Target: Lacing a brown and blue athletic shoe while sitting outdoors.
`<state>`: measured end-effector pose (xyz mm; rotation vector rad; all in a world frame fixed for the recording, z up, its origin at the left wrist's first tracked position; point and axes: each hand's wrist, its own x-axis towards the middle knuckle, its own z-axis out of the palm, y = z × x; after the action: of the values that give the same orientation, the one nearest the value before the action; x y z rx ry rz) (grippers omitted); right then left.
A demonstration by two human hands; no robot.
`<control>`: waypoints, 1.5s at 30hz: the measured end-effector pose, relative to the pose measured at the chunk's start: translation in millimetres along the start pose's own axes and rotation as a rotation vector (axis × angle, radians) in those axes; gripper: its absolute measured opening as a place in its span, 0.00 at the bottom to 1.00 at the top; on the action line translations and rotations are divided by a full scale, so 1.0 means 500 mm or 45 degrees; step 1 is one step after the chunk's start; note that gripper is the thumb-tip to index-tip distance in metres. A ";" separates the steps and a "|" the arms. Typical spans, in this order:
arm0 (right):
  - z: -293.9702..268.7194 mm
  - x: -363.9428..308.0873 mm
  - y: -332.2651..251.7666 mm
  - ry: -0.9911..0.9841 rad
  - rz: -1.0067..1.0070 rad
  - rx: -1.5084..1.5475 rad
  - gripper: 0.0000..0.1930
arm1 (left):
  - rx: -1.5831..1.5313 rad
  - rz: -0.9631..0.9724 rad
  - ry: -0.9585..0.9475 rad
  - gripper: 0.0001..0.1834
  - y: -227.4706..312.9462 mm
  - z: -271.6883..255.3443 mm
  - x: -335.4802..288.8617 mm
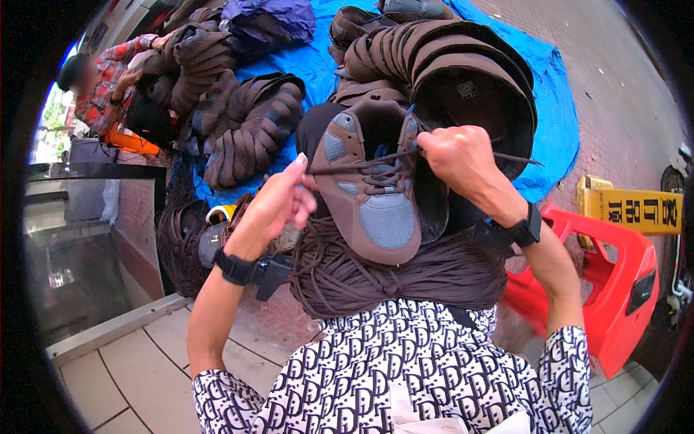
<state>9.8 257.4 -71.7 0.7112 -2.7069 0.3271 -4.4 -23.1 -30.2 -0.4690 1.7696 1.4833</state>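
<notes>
A brown shoe upper with blue-grey mesh panels lies in front of me, toe toward me and its lower eyelets laced. A dark brown shoelace stretches taut across it, between my two hands. My right hand is closed around the lace beside the shoe's collar, and a loose lace end sticks out to its right. At the left side of the shoe, my left hand grips the lace at its fingertips, the other fingers loosely curled. A thick bundle of brown laces lies under the toe, across my lap.
Nested shoe uppers rise behind the shoe, with more stacks at far left on a blue tarp. A red plastic stool and yellow sign stand at right. Another person in a plaid shirt handles uppers at far left.
</notes>
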 end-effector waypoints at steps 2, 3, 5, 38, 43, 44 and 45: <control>-0.011 0.003 -0.007 0.133 0.102 0.261 0.04 | -0.466 0.062 -0.162 0.12 -0.018 -0.017 0.029; -0.017 0.002 -0.010 0.262 0.224 0.520 0.03 | -0.472 0.064 -0.158 0.12 -0.027 -0.016 0.036; -0.019 -0.007 -0.004 0.143 0.469 0.813 0.08 | -0.578 0.237 -0.080 0.11 -0.038 -0.002 0.052; -0.034 -0.433 0.497 1.000 1.035 2.610 0.11 | -0.312 0.981 0.871 0.17 0.025 -0.515 -0.120; -0.028 -0.462 0.517 1.215 1.371 2.196 0.15 | -0.521 1.012 0.931 0.14 0.066 -0.458 -0.100; -0.018 -0.460 0.516 1.228 1.364 2.190 0.15 | -0.589 1.068 0.805 0.14 0.051 -0.504 -0.102; -0.005 -0.453 0.522 1.127 1.346 2.136 0.17 | -0.663 1.121 0.669 0.14 0.039 -0.552 -0.102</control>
<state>63.8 578.6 -187.3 -0.6254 -1.1557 2.4086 -72.7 -289.2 29.1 -0.3600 2.1094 2.6678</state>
